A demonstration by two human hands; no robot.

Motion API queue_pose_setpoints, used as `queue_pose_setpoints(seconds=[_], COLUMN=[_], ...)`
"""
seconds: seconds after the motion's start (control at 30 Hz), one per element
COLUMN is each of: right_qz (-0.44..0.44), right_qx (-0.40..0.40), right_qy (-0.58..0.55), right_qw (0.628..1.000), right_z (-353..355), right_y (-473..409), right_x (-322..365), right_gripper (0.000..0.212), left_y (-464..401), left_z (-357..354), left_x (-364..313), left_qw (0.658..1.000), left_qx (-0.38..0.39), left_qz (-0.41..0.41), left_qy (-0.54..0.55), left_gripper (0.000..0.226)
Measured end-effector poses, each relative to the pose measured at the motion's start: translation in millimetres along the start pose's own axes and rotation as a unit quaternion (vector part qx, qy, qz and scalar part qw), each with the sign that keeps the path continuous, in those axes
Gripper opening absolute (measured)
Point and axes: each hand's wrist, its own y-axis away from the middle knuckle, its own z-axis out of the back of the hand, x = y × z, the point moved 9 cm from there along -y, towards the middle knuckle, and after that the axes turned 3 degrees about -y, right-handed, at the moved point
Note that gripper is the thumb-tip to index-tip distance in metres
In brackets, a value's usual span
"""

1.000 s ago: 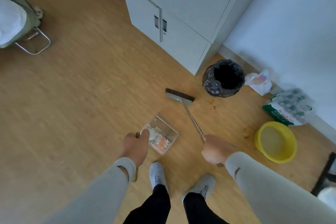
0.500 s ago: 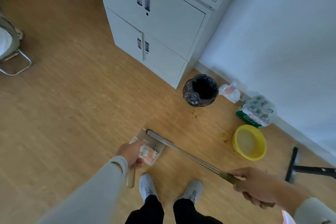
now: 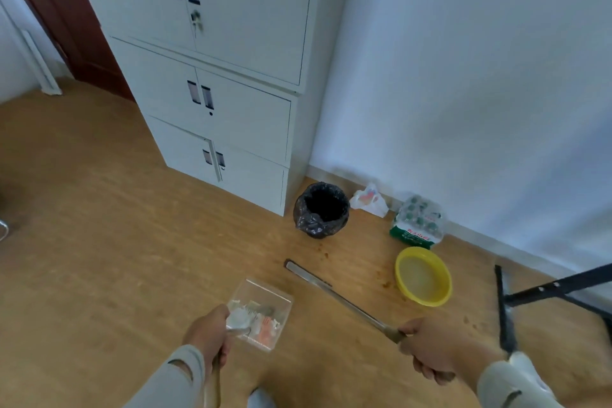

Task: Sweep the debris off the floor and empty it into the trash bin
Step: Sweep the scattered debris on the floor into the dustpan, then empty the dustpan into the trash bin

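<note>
- Your left hand (image 3: pixel 208 338) is gripping the handle of the clear dustpan (image 3: pixel 261 311), near you, with the white and orange debris (image 3: pixel 256 321) sitting in it.
- Your right hand (image 3: pixel 433 351) is wrapped around the broom (image 3: pixel 337 295) handle, head pointing far-left.
- The black-lined trash bin (image 3: pixel 322 209) stands further off, beside the white cabinet (image 3: pixel 228 103).
- A yellow basin (image 3: pixel 424 275) sits to its right.

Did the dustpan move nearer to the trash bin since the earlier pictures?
Cannot tell: the camera tilted up; the dustpan lies about as far from the trash bin as before.
</note>
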Motion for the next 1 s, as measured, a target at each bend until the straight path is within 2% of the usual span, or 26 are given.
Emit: queue_pose_setpoints(seconds=[0.2,0.37,0.47,0.6,0.7,0.8,1.0], right_qz=[0.004,0.025,0.040,0.051,0.087,0.094,0.122], right_qx=[-0.026,-0.044,-0.060,-0.044,-0.030,-0.016,-0.066], right_qy=[-0.032,-0.103,-0.123,-0.187,-0.244,-0.318,-0.351], right_qw=[0.999,0.993,0.990,0.980,0.965,0.943,0.926], right_z=[27.6,47.4,62.4,62.1,54.4,56.1,70.4], right_y=[19.7,37.3,57.8,65.4,62.0,63.0,75.2], right_x=[-40.9,-85.4,-109.2,-155.8,-179.3,-188.5,-199.5], right_gripper=[0.012,0.027,0.028,0.011,0.023,0.024,0.033], left_y=[39.3,73.4,97.7,126.0,142.4,157.7,184.2], left_z=[-13.5,-35.2,-48.2,-63.9,-72.0,-84.4,-113.1], left_x=[-25.2,-46.1,-57.9,-69.1,-75.3,-79.7,-78.3], left_qw=[0.998,0.995,0.993,0.991,0.989,0.986,0.981], left_qx=[-0.050,-0.049,-0.040,-0.014,0.001,0.018,0.067], left_qz=[-0.046,-0.090,-0.110,-0.128,-0.138,-0.150,-0.167], left_qy=[0.018,0.007,0.008,0.033,0.059,0.075,0.078], left_gripper=[0.033,0.038,0.029,0.021,0.019,0.015,0.014])
